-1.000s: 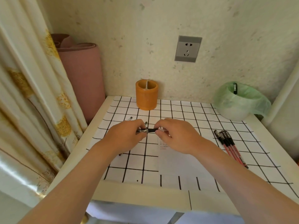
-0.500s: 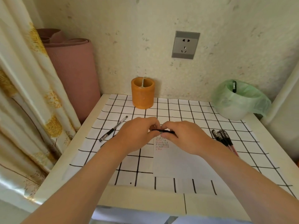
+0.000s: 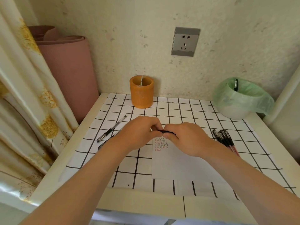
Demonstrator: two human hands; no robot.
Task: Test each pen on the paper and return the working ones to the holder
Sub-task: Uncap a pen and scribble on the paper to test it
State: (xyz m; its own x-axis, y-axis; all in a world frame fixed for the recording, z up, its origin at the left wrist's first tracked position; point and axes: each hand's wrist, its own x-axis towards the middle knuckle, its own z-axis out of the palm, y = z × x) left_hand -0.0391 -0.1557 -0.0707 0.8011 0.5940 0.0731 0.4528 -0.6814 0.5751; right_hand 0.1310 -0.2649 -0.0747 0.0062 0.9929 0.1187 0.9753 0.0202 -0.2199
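Two forearms reach in from the near edge and meet over the paper (image 3: 175, 161). It lies on the grid cloth (image 3: 186, 109), with rows of red and black test marks (image 3: 160, 144) at its far end. Just above those marks, your left hand (image 3: 139, 132) and right hand (image 3: 186, 138) hold one black pen (image 3: 164, 131) level between them. The fingers of both hands are curled and pinch its ends, knuckles almost touching.

Compared with a second ago, your hands have closed toward each other. A longer stretch of barrel showed between them then; only a short black piece shows now. This suggests a cap being pressed home after a test, though you cannot tell from here whether the cap is going on or coming off.

The left pens (image 3: 112, 129), largely hidden behind your left hand a second ago, now lie in plain view beside it. The right pens (image 3: 223, 138) lie bunched near your right wrist.

Farther back, the holder (image 3: 141, 95) stands against the wall, and no pen rises above its rim. The bin (image 3: 230, 109) at far right has one pen (image 3: 235, 85) in it. By this layout, the pen in hand still has to go to the holder or the bin, and most of the sorting remains.
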